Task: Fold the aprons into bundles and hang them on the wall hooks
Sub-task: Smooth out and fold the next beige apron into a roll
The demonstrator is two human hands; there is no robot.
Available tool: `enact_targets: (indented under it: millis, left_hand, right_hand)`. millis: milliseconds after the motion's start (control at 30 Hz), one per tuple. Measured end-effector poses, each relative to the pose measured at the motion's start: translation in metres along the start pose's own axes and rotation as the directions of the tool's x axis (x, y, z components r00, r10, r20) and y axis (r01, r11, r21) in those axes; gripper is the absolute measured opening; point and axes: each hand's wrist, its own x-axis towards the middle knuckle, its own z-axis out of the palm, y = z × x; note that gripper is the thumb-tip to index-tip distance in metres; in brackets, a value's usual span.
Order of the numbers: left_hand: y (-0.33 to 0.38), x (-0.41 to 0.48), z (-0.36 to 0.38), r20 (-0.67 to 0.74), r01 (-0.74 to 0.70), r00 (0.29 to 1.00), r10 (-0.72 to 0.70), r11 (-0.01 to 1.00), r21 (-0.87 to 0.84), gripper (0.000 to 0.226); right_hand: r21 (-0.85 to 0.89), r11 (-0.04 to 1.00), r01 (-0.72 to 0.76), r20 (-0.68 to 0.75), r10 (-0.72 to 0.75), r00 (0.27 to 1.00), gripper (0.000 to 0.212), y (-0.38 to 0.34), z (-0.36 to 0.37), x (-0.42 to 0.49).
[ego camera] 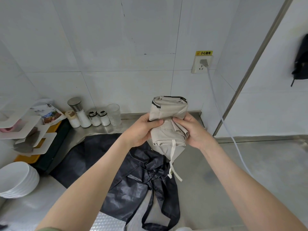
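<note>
One beige apron (168, 114) gripped over steel counter (236, 165), white tiled walls (108, 47)

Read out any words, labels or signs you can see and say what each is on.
"小心触电": on the yellow sticker above the wall socket.
The printed packet at left: text too blurred to read.
The beige apron and black apron: no lettering shows.
</note>
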Motion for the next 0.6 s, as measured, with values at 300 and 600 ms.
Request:
enact_targets:
  millis: [300, 600]
  left_hand:
    - [0.0, 0.0, 0.005, 0.0, 0.017, 1.0, -0.017, 0.999, 0.031, 0.036]
    - [-0.006, 0.005, 0.018, -0.105, 0.025, 0.994, 0.001, 0.969, 0.247, 0.035]
  right_hand:
    - [-0.246, 0.967, 0.062, -0.096, -0.088, 0.992, 0.029, 0.002, 0.004, 0.006]
    - [-0.734, 0.677, 0.062, -0.217, -0.319, 0.922, 0.033, 0.007, 0.02, 0.007]
